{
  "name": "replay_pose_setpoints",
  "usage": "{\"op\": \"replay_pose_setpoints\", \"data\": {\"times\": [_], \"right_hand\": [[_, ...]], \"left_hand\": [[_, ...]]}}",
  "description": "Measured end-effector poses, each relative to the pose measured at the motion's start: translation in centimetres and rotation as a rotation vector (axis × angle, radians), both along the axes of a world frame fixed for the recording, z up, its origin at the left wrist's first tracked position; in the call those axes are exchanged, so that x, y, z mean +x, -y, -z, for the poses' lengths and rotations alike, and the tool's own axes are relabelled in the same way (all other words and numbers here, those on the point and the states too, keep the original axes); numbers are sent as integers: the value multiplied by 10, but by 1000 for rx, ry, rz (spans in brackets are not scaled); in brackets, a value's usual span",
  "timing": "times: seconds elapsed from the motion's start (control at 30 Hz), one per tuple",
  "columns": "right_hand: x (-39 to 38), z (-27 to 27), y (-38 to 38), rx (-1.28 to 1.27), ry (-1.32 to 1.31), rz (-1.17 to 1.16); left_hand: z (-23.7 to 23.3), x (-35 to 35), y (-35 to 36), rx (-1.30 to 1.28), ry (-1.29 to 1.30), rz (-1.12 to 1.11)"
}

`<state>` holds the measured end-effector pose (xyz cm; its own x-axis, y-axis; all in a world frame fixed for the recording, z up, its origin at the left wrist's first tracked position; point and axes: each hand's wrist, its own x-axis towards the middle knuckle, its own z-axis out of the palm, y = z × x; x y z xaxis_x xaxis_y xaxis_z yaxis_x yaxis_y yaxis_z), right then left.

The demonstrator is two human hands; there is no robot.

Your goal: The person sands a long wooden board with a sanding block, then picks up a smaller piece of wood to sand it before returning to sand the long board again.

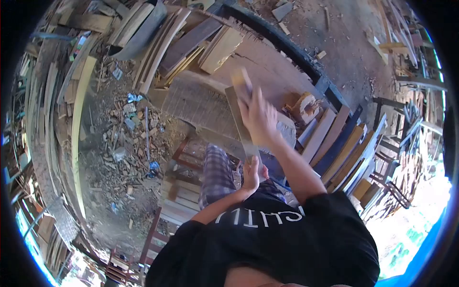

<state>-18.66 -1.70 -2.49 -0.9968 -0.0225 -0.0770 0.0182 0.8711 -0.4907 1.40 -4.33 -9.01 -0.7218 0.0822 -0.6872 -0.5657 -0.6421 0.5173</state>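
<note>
A narrow flat wooden piece [237, 115] lies slanted over a thick worn wooden block [198, 103]. My left hand [251, 175] is closed around its near end, close to my lap. Higher up, my right hand [260, 117] has its fingers wrapped round a small light-coloured block [242, 82], blurred by motion. That block is at the far end of the narrow piece; whether they touch is unclear.
Stacked boards [220, 50] lie beyond the worn block. A hollowed wood chunk [306, 107] and leaning planks [339, 148] are to the right. Wood scraps [136, 143] litter the ground at left, beside a long pale plank [79, 129].
</note>
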Motion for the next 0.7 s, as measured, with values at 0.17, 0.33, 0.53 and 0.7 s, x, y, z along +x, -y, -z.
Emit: {"op": "replay_pose_setpoints", "data": {"times": [0.17,0.33,0.53,0.7], "right_hand": [[47,-6,-19,14,141,41],[-63,16,19,-4,-41,21],[54,-2,-26,-79,216,6],[-11,9,1,-80,29,69]], "left_hand": [[0,1,4,0,-110,44],[2,0,4,-27,-9,57],[6,0,7,-64,-60,71],[1,0,10,-8,22,105]]}}
